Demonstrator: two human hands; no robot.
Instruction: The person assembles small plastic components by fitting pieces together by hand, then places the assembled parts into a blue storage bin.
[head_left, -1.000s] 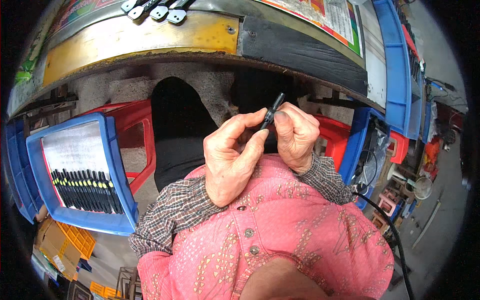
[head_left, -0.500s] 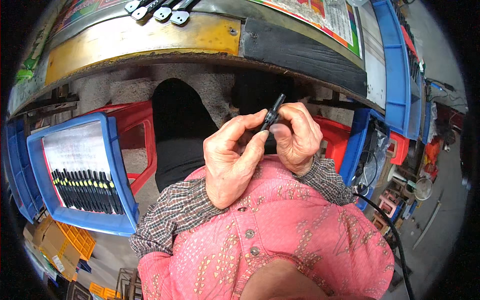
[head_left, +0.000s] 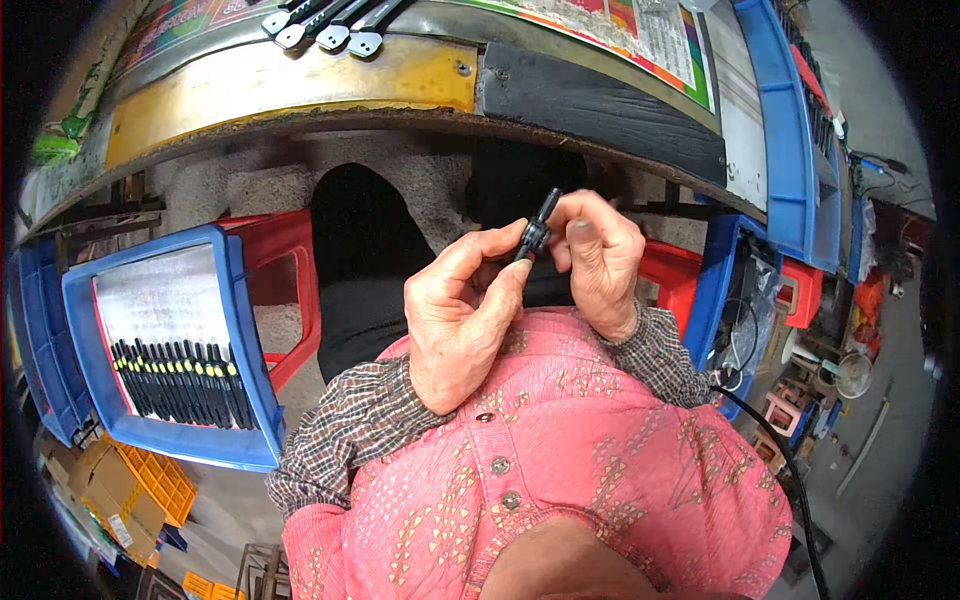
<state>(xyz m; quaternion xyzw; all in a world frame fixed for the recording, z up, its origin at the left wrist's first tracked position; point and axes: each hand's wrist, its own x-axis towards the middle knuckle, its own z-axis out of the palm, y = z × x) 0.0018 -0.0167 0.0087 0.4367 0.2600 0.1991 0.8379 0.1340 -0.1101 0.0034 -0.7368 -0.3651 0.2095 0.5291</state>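
My left hand (head_left: 455,310) pinches a slim black rod-like part (head_left: 536,228) between thumb and forefinger, in front of my chest. The part is tilted, with a thicker collar at its middle and a narrow upper end; its exact kind cannot be made out. Just to its right is my right hand (head_left: 600,250), fingers half curled and slightly blurred, the thumb off the part. Whether its forefinger touches the rod is unclear. Several black tools with flat silver ends (head_left: 365,43) lie on the workbench (head_left: 300,85) beyond my hands.
At the left, a blue tray (head_left: 228,330) holds a row of black sticks with yellow-green marks (head_left: 190,385). Red stools (head_left: 290,270) stand beneath. On the right are blue bins (head_left: 790,130) and a black cable (head_left: 790,470). A yellow crate (head_left: 165,480) sits at lower left.
My right thumb has lifted away from the black part, and the right hand has shifted slightly right. My left hand keeps its pinch, with the part moved a little left.
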